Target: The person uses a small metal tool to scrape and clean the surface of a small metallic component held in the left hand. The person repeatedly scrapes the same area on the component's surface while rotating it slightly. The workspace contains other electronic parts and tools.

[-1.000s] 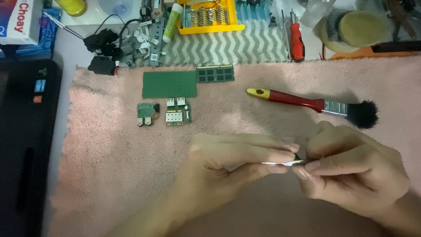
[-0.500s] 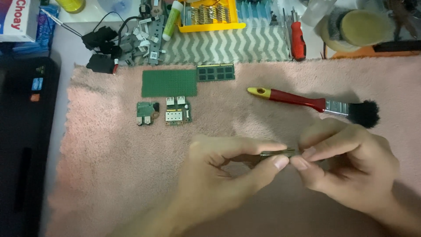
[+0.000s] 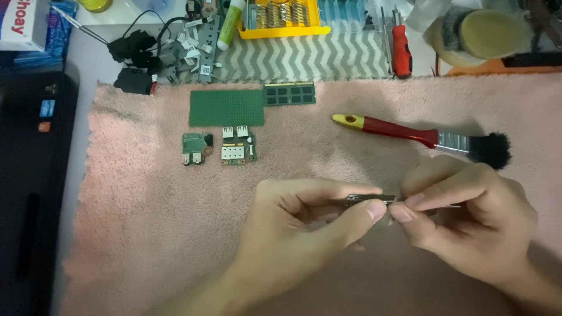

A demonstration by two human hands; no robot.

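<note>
Both my hands meet over the pink towel (image 3: 146,234) at the lower right. My left hand (image 3: 298,228) pinches one end of a small flat metal part (image 3: 366,199) between thumb and forefinger. My right hand (image 3: 468,222) grips the other end of the same part with its fingertips. Most of the part is hidden by the fingers. Farther up the towel lie a green board (image 3: 226,107), a memory module (image 3: 289,93) and two small circuit boards (image 3: 196,147) (image 3: 237,146).
A red-handled brush (image 3: 421,136) with black bristles lies just above my right hand. A black laptop (image 3: 29,187) borders the towel on the left. Beyond the towel are black cables (image 3: 137,50), grey metal brackets (image 3: 196,41), a yellow parts tray (image 3: 281,17), a red screwdriver (image 3: 401,50) and tape rolls (image 3: 474,35).
Both hands have drifted slightly down and apart along the part, with the fingers re-gripping it. The items on the towel have not moved.
</note>
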